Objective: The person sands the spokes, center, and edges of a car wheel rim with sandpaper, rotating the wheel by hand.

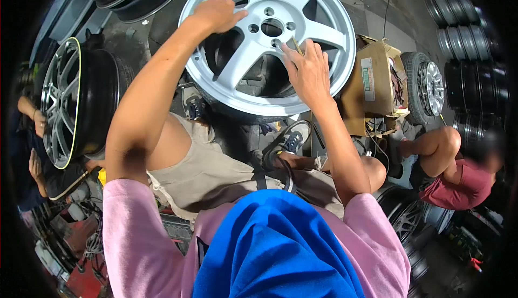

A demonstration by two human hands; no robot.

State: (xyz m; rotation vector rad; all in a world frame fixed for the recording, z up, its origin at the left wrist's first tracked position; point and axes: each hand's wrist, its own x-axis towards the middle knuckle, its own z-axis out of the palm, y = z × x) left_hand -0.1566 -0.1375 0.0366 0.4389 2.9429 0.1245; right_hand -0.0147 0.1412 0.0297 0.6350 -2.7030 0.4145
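A white six-spoke wheel rim (251,55) lies in front of me, face up and slightly tilted, on top of a dark tyre or rim. My left hand (216,15) rests on its left spoke with curled fingers, the thumb pointing toward the hub; the fingertips are partly hidden. Near the lower bolt hole, my right hand (310,74) pinches a thin brownish stick (297,45) whose kind I cannot make out. Its lower end is hidden by the fingers, some of which stretch over the lower-right spoke.
At right stand a cardboard box (376,79), a tyre with a chrome rim (431,88) and stacked rims (453,9). A crouching person in a red shirt (458,185) is at lower right. Another person's hands (39,122) hold a silver-black rim (97,104) at left.
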